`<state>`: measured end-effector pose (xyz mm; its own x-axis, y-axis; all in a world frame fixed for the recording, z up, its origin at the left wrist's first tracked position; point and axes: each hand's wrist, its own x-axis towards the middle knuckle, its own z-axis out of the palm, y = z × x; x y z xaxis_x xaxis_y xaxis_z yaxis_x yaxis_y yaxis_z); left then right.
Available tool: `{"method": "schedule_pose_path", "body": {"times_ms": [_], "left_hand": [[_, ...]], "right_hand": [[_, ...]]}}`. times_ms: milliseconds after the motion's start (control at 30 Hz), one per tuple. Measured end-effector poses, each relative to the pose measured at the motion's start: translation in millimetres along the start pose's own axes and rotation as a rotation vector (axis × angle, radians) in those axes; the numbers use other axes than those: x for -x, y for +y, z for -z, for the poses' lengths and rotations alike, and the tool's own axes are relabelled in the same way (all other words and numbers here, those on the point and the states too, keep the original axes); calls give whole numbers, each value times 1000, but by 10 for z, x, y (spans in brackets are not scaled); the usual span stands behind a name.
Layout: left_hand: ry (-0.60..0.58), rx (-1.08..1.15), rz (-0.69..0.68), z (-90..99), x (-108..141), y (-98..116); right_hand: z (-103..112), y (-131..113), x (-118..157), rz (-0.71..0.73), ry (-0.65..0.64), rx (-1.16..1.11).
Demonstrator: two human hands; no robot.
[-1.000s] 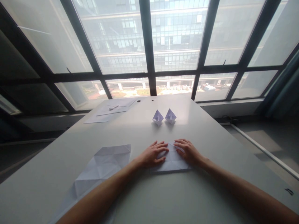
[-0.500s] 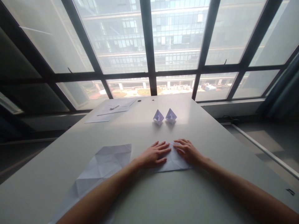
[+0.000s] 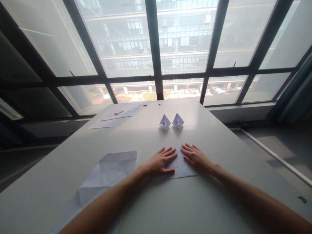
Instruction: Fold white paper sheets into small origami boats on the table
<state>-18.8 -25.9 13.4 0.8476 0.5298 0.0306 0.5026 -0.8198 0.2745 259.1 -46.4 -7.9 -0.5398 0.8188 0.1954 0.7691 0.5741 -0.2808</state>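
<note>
A folded sheet of white paper (image 3: 181, 165) lies flat on the white table, its straight edge toward me and its narrower end pointing away. My left hand (image 3: 162, 161) rests palm down on its left side, fingers spread. On the right side lies my right hand (image 3: 196, 158), also flat with fingers stretched out. Both hands cover the side edges of the paper. Beyond the hands stand two small folded paper pieces, a left paper boat (image 3: 165, 122) and a right paper boat (image 3: 178, 121), each with a pointed peak.
A large creased paper sheet (image 3: 107, 175) lies at the left, partly under my left forearm. Farther back are flat sheets (image 3: 102, 123) with a small white object (image 3: 119, 112) on top. The white table (image 3: 219, 201) ends before tall windows; a dark curtain (image 3: 292, 94) hangs right.
The fingers of my right hand have straightened and slid slightly outward and away along the paper's right side. My left hand has shifted barely, its thumb a little lower.
</note>
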Motion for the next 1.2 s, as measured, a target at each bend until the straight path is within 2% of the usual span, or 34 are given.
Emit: {"method": "schedule_pose_path", "body": {"times_ms": [200, 300, 400, 500, 1200], "left_hand": [[-17, 5, 5, 27, 5, 29], [-10, 9, 10, 27, -1, 36], [-14, 21, 17, 24, -9, 33], [-16, 25, 23, 20, -14, 28], [1, 30, 24, 13, -16, 28]], "right_hand": [[27, 18, 11, -12, 109, 69], [49, -41, 6, 54, 165, 43], [75, -122, 3, 158, 155, 6], [84, -171, 4, 204, 116, -22], [99, -102, -2, 31, 115, 31]]}}
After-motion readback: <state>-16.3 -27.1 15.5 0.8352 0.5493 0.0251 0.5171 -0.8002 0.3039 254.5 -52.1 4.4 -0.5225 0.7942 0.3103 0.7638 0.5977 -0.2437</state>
